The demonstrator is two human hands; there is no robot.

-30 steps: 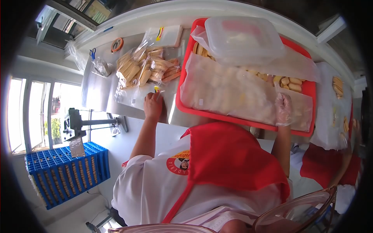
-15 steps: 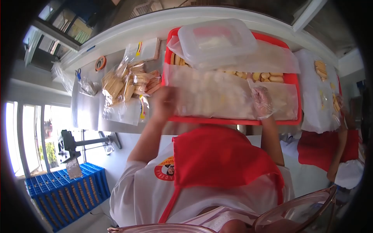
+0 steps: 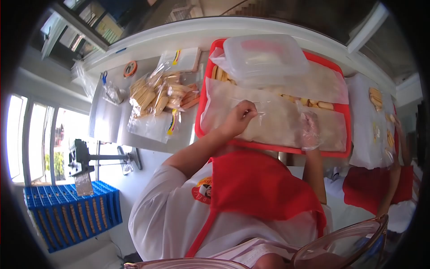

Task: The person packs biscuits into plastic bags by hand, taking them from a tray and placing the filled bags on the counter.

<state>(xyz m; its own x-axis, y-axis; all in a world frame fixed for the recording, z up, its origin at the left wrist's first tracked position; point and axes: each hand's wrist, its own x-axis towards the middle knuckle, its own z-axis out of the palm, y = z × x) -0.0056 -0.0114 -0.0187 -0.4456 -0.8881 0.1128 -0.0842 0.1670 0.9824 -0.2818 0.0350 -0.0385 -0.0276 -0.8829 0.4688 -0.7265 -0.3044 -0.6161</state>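
Note:
My left hand (image 3: 242, 117) is bare and hovers over the paper sheet (image 3: 224, 96) that covers the front of a red tray (image 3: 204, 107). Its fingers are curled into a pinch; faint shiny streaks, perhaps clear film, show beside them, but I cannot make out what it holds. On the right side of the tray is my right hand (image 3: 310, 130), in a clear plastic glove, above the same paper; the glove blurs its fingers. Finger-shaped biscuits (image 3: 313, 103) show in a gap between the sheets. A translucent plastic box (image 3: 266, 56) rests on the tray's back part.
Left of the tray lie clear bags of biscuits (image 3: 154, 96), a stack of flat bags (image 3: 190, 58), orange tape (image 3: 130, 68) and scissors (image 3: 104, 77). Blue stacked trays (image 3: 74, 215) stand lower left. A co-worker's arm (image 3: 396, 166) reaches over the right table.
My left hand has moved right, from the tray's left edge to above the paper, its fingers now curled. The view has shifted slightly; my right hand stays over the tray's right side.

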